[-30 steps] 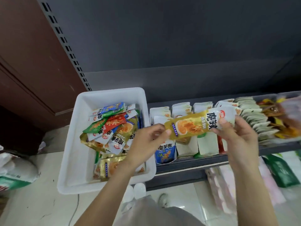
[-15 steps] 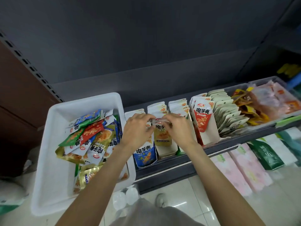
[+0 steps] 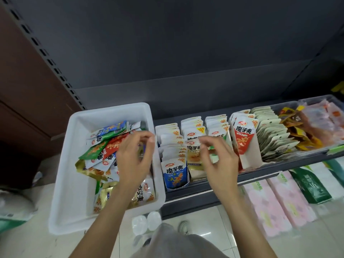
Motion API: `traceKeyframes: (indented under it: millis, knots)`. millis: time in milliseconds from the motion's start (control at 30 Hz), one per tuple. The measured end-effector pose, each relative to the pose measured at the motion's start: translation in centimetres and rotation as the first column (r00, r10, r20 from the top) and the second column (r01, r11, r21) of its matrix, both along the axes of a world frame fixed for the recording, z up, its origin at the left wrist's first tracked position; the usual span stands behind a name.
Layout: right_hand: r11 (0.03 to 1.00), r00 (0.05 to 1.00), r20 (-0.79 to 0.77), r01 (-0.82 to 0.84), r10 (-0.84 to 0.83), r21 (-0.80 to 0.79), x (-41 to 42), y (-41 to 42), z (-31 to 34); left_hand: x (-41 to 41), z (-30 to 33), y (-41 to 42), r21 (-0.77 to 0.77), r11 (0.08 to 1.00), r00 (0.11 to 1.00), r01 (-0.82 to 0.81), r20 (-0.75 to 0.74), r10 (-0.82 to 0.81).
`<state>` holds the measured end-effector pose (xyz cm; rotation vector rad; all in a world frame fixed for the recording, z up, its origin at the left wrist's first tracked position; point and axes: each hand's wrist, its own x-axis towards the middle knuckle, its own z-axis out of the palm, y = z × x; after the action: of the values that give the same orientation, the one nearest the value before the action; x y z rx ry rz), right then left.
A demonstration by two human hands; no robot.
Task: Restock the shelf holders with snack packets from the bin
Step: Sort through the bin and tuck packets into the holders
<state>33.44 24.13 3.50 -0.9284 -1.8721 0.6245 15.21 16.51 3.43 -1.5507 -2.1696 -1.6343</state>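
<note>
A white plastic bin (image 3: 61, 183) holds several mixed snack packets (image 3: 104, 148) in green, red, blue and gold. To its right, cardboard shelf holders (image 3: 250, 164) stand in a row on the dark shelf. A gold packet (image 3: 193, 155) stands at the front of the second holder, between a blue-fronted packet (image 3: 175, 174) and a red-fronted packet (image 3: 243, 140). My left hand (image 3: 134, 161) hovers over the right side of the bin with loosely curled fingers, holding nothing. My right hand (image 3: 217, 162) hangs just right of the gold packet, fingers relaxed and empty.
Clear trays (image 3: 316, 123) of orange and yellow snacks fill the shelf's right end. Pink and green packs (image 3: 279, 202) lie on the shelf below. Two white bottle caps (image 3: 147, 222) show under the bin's corner. The dark back panel (image 3: 186, 53) rises behind.
The gold packet that both hands held sideways now stands in the second holder. Both hands have let go, and my left hand has moved left over the bin.
</note>
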Motion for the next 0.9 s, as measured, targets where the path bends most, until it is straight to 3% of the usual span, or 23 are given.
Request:
traceKeyframes:
  millis: [100,167,233,300,367,500,567,700,900]
  knots:
    - [0.954,0.95,0.091,-0.294,0.299,-0.061,-3.4,-2.9,0.2,-2.8,-0.8,-3.8,-0.035,0.993,0.989,-0.11,0.092,0.113]
    - [0.872,0.828,0.273,-0.47,0.489,-0.138,-6.3,-4.6,-0.5,-5.5,-2.6,-6.0,-0.218,0.964,0.987,-0.153,0.017,0.161]
    - [0.806,0.65,0.488,-0.54,0.583,-0.243,-9.2,-5.8,-1.9,-7.9,-4.9,-7.8,-0.452,0.872,0.982,-0.187,-0.078,0.171]
    - [0.815,0.519,0.655,-0.507,0.549,-0.28,-11.8,-6.5,-4.1,-9.3,-6.5,-9.1,-0.613,0.771,0.985,-0.174,-0.114,0.132]
    - [0.869,0.418,0.799,-0.431,0.432,-0.244,-14.0,-6.7,-5.8,-9.8,-7.2,-9.6,-0.68,0.724,0.993,-0.113,-0.111,0.051]
    - [0.916,0.287,0.92,-0.372,0.266,-0.149,-16.6,-6.7,-7.4,-9.8,-7.8,-9.2,-0.795,0.605,0.995,-0.045,-0.089,-0.042]
    - [0.912,0.235,0.956,-0.404,0.176,-0.068,-17.6,-6.7,-7.4,-9.9,-7.9,-8.7,-0.798,0.599,0.995,-0.066,-0.099,-0.023]
    - [0.872,0.307,0.928,-0.488,0.211,-0.037,-19.1,-6.2,-7.2,-10.3,-7.5,-8.3,-0.796,0.598,0.995,-0.096,-0.094,0.033]
    - [0.818,0.443,0.831,-0.575,0.337,-0.025,-19.6,-5.5,-6.9,-10.9,-8.1,-9.6,-0.586,0.796,0.972,-0.152,0.057,0.227]
